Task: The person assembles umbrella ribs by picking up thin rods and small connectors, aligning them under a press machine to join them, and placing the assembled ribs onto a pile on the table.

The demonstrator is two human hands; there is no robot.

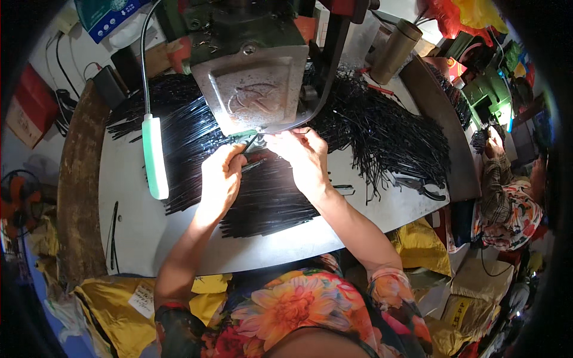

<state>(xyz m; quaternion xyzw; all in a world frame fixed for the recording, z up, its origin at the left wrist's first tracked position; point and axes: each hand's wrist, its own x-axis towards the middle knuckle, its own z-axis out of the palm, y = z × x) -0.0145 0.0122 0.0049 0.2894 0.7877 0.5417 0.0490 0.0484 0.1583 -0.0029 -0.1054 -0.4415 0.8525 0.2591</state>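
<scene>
My left hand [222, 174] is closed in a pinch on a thin dark strip [252, 143], just below the front of a green bench machine [250, 89] with a worn metal cover. Close beside it, my right hand [304, 156] has its fingers drawn together at the machine's lower end. Glare blurs those fingertips, and what they hold, if anything, cannot be made out. Under both hands lies a pile of thin black strips [262, 206]. A larger tangled heap of black strips [388, 131] spreads to the right.
A lit lamp [155, 158] on a bent neck hangs at the left. Pliers [421, 188] lie at the table's [185, 238] right edge. A metal tumbler [397, 51] stands at the back. Wooden side boards [83, 185] flank the table. Another person [507, 203] works at the far right.
</scene>
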